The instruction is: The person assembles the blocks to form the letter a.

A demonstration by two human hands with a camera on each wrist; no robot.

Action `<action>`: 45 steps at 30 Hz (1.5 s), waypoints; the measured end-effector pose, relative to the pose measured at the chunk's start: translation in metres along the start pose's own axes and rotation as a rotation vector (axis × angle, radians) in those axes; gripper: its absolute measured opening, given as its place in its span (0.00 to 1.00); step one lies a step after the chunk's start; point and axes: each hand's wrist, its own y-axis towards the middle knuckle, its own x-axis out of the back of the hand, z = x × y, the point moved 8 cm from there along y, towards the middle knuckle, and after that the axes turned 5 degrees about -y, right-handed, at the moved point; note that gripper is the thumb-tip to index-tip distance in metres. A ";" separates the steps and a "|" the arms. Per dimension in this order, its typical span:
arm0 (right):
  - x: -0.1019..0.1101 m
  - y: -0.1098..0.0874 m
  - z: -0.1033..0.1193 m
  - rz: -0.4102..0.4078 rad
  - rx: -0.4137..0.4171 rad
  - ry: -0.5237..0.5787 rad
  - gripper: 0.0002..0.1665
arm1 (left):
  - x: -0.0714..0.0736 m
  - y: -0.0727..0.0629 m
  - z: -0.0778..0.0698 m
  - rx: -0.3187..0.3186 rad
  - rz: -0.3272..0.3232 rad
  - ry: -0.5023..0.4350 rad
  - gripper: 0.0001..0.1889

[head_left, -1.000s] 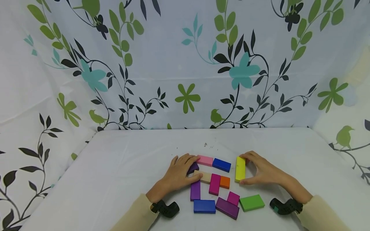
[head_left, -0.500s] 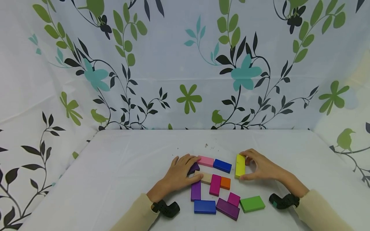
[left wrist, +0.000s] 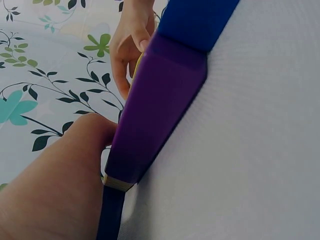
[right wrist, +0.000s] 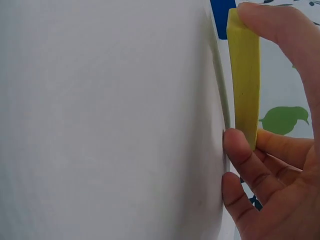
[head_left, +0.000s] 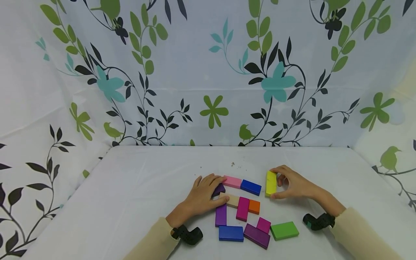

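Observation:
My right hand (head_left: pixel 295 184) pinches a yellow block (head_left: pixel 271 183) by its two ends, thumb at the near end and fingers at the far end. In the right wrist view the yellow block (right wrist: pixel 245 82) stands between thumb and fingertips, close over the white tabletop. My left hand (head_left: pixel 203 196) rests at the left side of an arrangement of blocks, fingers relaxed. Its fingertips lie over a dark purple block (head_left: pixel 219 189) at the end of a pink block (head_left: pixel 232 181), and its thumb touches a beige block (head_left: pixel 233 200).
A blue block (head_left: pixel 251 187) lies left of the yellow one. Below are magenta (head_left: pixel 242 208), orange (head_left: pixel 254 207), purple (head_left: pixel 221 216), blue (head_left: pixel 231 233), dark plum (head_left: pixel 257 235) and small magenta (head_left: pixel 264 225) blocks, and a green block (head_left: pixel 284 230). A patterned curtain (head_left: pixel 182 72) hangs behind.
My right hand has carried the yellow block a little farther away across the table. The left hand and the other blocks have stayed put.

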 end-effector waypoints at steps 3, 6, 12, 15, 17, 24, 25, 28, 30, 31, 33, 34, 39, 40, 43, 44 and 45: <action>0.000 0.001 -0.003 0.017 -0.003 0.016 0.49 | 0.000 0.000 0.000 0.000 -0.003 -0.001 0.37; 0.000 0.003 -0.007 0.031 -0.010 0.033 0.49 | 0.000 -0.001 0.000 0.000 -0.003 -0.006 0.37; 0.001 0.006 -0.015 0.051 -0.027 0.049 0.50 | -0.001 -0.002 -0.001 0.002 -0.002 -0.006 0.37; 0.002 0.006 -0.017 0.065 -0.033 0.058 0.50 | -0.001 -0.001 0.000 0.001 -0.004 -0.004 0.37; 0.002 0.007 -0.018 0.073 -0.030 0.065 0.50 | -0.001 -0.001 0.000 0.001 -0.005 -0.004 0.37; 0.001 0.007 -0.017 0.095 -0.025 0.069 0.51 | 0.000 -0.001 0.000 0.007 -0.001 -0.001 0.37; 0.001 0.007 -0.017 0.098 -0.027 0.071 0.51 | -0.001 -0.001 0.000 0.005 -0.003 0.000 0.37; 0.000 0.008 -0.018 0.109 -0.032 0.088 0.51 | 0.000 -0.001 0.001 0.001 -0.006 0.000 0.36; 0.000 0.008 -0.018 0.115 -0.034 0.097 0.52 | 0.001 -0.002 0.001 -0.001 -0.009 -0.003 0.36; 0.000 0.008 -0.018 0.118 -0.036 0.101 0.52 | 0.001 -0.002 0.001 -0.003 -0.010 -0.003 0.36; -0.001 0.008 -0.018 0.124 -0.038 0.108 0.52 | 0.001 -0.002 0.001 -0.001 -0.010 -0.007 0.36; -0.001 0.008 -0.018 0.126 -0.038 0.110 0.52 | 0.002 -0.002 0.000 -0.001 -0.012 -0.008 0.36; -0.002 0.007 -0.020 0.135 -0.041 0.123 0.53 | 0.001 -0.002 0.000 0.000 -0.007 -0.009 0.36; -0.002 0.007 -0.020 0.135 -0.042 0.127 0.53 | 0.001 -0.002 0.000 -0.004 -0.008 -0.008 0.37; -0.002 0.007 -0.021 0.126 -0.040 0.135 0.53 | 0.001 -0.002 0.000 -0.010 -0.006 -0.010 0.37; -0.001 0.007 -0.021 0.118 -0.038 0.142 0.52 | 0.001 -0.002 0.000 -0.009 -0.003 -0.011 0.37; -0.001 0.007 -0.020 0.106 -0.034 0.149 0.51 | 0.001 -0.002 0.000 -0.008 -0.001 -0.013 0.37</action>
